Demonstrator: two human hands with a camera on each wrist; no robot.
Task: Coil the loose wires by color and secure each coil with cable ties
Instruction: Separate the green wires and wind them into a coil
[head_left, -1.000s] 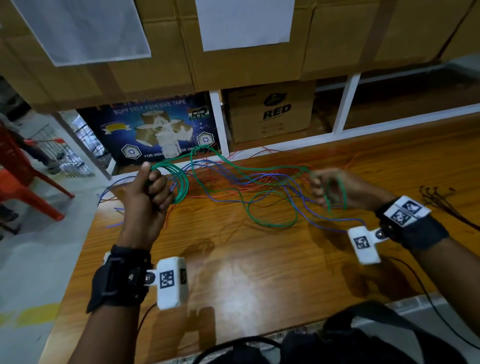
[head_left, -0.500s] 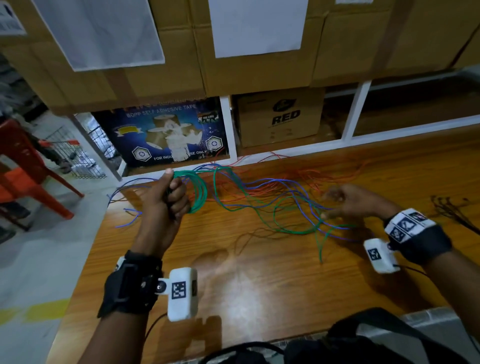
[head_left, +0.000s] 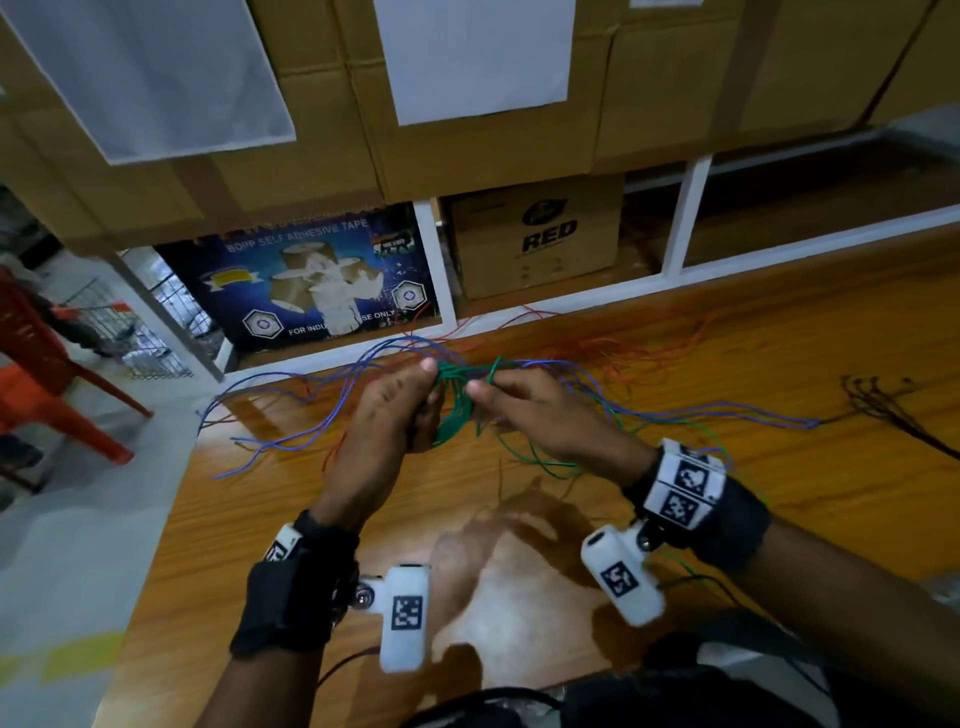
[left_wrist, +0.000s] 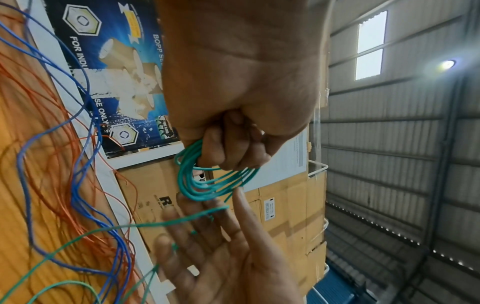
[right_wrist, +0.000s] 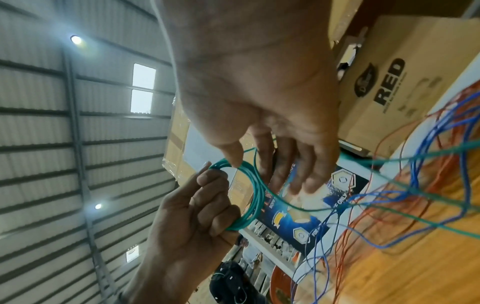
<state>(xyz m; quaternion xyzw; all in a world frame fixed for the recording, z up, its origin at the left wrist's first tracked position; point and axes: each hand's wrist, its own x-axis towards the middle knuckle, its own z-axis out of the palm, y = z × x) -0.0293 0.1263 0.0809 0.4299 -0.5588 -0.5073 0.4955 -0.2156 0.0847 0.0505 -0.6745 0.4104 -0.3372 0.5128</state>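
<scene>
Head view: left hand grips the green wire coil; right hand, fingers straight, thumb touching it, above the bench.

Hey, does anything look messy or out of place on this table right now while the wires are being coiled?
Yes. Blue wires and red wires lie tangled across the wooden table, some blue ends hanging off its left edge. Only the green coil is gathered, in the left hand.

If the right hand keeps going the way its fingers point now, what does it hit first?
Most likely the green wire coil gripped in the left hand; the right hand already touches its rim with the thumb, fingers pointing just past it. Depth unclear.
</scene>
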